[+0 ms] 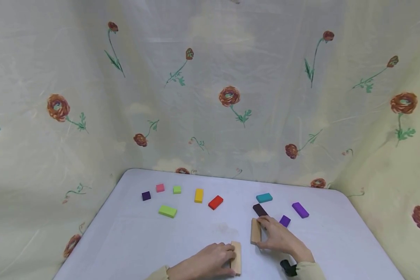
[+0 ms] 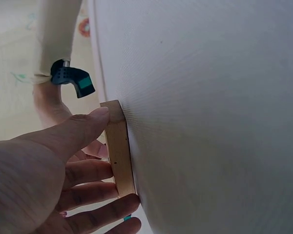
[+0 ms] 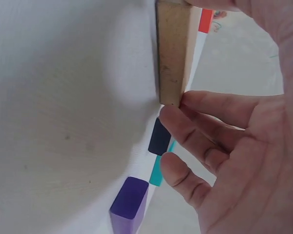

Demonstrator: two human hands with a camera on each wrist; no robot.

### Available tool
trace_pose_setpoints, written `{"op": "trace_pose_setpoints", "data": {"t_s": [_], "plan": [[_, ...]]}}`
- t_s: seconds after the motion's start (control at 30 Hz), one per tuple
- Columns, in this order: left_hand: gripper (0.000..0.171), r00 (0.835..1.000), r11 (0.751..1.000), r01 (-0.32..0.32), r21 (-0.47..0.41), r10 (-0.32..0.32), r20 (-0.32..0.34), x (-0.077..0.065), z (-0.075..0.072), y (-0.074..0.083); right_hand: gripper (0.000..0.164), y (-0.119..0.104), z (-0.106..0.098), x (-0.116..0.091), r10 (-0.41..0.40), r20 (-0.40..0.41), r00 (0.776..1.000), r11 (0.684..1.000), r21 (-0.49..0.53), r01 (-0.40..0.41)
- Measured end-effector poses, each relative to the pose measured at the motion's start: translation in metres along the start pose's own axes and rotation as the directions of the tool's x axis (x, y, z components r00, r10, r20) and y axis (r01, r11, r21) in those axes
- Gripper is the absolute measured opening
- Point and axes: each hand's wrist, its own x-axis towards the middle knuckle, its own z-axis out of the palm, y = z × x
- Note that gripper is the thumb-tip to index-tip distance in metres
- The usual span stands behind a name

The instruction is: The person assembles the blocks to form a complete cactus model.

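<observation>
Wooden near block [image 1: 237, 257]: likely light, stiff; I'd pinch its ends.
Left hand [image 1: 213, 259]: gripping it.
Right hand [image 1: 277, 235]: gripping far block [image 1: 255, 232].

Tan blocks [image 1: 255, 231], pale table [image 1: 196, 233], flower-printed curtain [image 1: 196, 116]; one dark block [image 1: 260, 210], perhaps black.

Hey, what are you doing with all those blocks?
A person is holding two plain wooden blocks at a table. The left hand grips the near block, and the right hand holds the far block between thumb and fingers. The two are apart. Coloured blocks lie scattered beyond, with the red block and yellow block towards the middle.
</observation>
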Motion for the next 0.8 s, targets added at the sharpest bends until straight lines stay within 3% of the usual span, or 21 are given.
{"op": "trace_pose_setpoints", "data": {"t_s": [0.4,0.8], "plan": [[0.045,1.0,1.0,-0.022,0.009,0.022,-0.005,-0.001,0.0,-0.002,0.096,-0.004,0.002,0.006,-0.018,-0.072,0.997,1.0,0.016,0.019],[0.044,0.999,0.999,-0.036,0.02,0.037,-0.019,-0.001,0.0,-0.003,0.088,-0.024,0.002,0.02,-0.11,-0.105,0.988,0.994,0.004,0.111]]}}
